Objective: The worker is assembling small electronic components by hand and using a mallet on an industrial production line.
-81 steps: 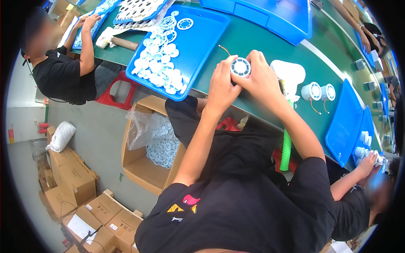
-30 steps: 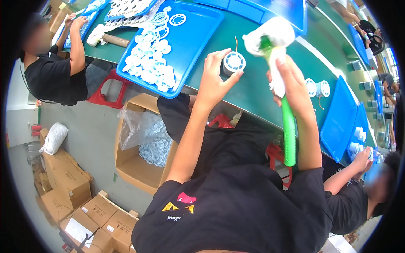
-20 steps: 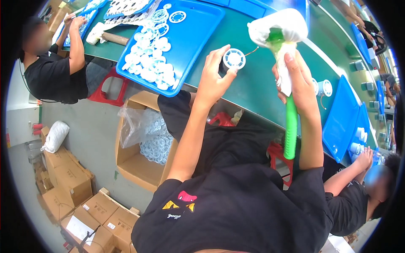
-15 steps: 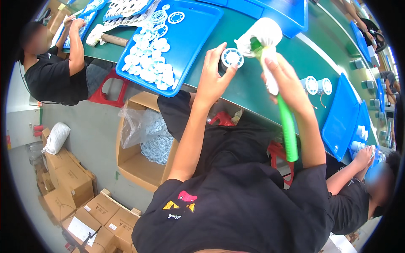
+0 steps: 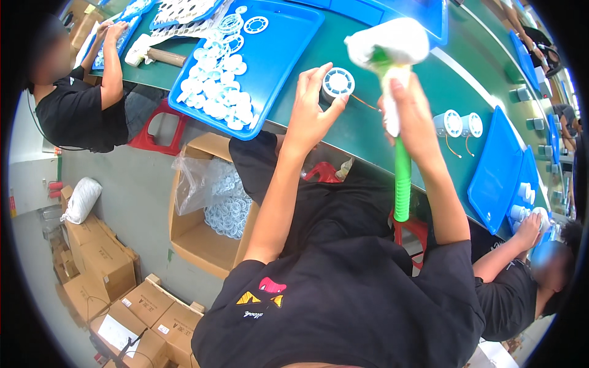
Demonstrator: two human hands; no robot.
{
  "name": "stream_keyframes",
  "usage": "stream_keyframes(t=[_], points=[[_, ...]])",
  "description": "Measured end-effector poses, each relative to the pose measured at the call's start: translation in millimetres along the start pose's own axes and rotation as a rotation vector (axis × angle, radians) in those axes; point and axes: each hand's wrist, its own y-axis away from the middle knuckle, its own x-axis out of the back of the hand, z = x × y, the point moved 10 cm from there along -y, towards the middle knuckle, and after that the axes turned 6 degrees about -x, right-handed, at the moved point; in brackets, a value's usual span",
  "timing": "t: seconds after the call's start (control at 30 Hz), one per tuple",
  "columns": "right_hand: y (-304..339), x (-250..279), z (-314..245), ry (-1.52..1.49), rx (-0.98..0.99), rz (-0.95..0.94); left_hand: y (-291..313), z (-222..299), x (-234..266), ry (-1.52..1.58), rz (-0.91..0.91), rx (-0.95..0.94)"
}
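My left hand [image 5: 310,119] grips a round metal cylinder [image 5: 338,84] between thumb and fingers, upright on the green table. A white slotted ring covers its top, and a thin orange wire trails out to the right. My right hand [image 5: 415,119] is closed round the shaft of a green-handled mallet [image 5: 402,187]. White cloth wraps its head, which is raised beyond and to the right of the cylinder, apart from it. To the right of that hand, two similar cylinders [image 5: 451,124] with white ring tops and wires stand on the table.
A blue tray [image 5: 285,46] of white plastic rings lies left, near another hammer [image 5: 165,57]. Blue trays [image 5: 491,175] lie right. A carton [image 5: 184,230] of rings stands below the table edge. Co-workers sit at left [image 5: 80,104] and right [image 5: 509,291].
The mallet head has moved up and to the right, away from the cylinder, and its handle has swung left toward upright. My left hand stays nearly in place; the cylinder's orange wire now shows.
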Motion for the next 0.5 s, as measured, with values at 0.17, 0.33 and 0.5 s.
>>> stream_keyframes(t=[0.17,0.33,0.5], points=[[-5,7,-6,-0.012,-0.070,-0.030,1,-1,1,-0.020,-0.018,-0.010],[-6,-5,16,0.226,-0.130,-0.067,1,-2,0,0.051,-0.002,0.036],[-10,3,0,-0.017,-0.021,-0.029,0,-4,4,0.065,0.042,0.042]])
